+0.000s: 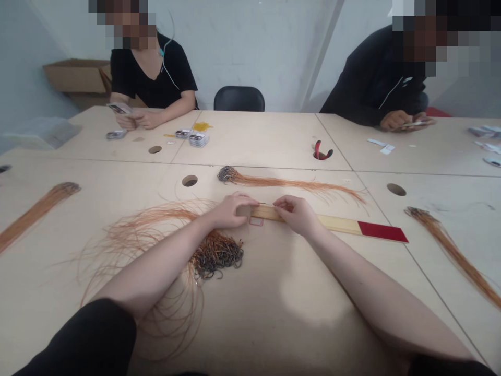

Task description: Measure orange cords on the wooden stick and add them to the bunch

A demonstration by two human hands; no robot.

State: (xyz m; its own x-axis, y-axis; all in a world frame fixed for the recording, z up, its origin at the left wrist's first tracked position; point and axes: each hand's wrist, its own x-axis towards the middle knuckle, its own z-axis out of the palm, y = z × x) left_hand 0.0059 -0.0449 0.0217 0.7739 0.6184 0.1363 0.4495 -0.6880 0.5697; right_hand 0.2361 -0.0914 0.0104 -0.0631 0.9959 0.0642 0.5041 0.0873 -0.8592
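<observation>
Working over a long pale strip (338,223) with a red end (383,232), which lies slantwise on the table (313,324). Left hand (237,209) at the strip's left end: thumb and fingers curved well apart, forefinger tip near a thin dark piece (263,203) along the strip's far edge. Right hand (293,213) over the strip's left half, thumb and forefinger brought close together. Too small and blurred to tell whether either hand has hold of that piece, perhaps a hook shank.

Near side of the strip's left end: a small red-edged label (256,222), then a heap of dark hooks (217,257), their orange lines (156,215) fanning leftward under the left forearm. Beyond the strip, a tied-looking hook bundle (282,181). Another bundle (450,245) right of the red end; a third (35,219) well left of the strip.

Farther beyond the strip: red-and-black handles (318,149) standing in a table hole, a black chair (239,99). Two seated co-workers, one off to each side of the strip, hands around small flat items.
</observation>
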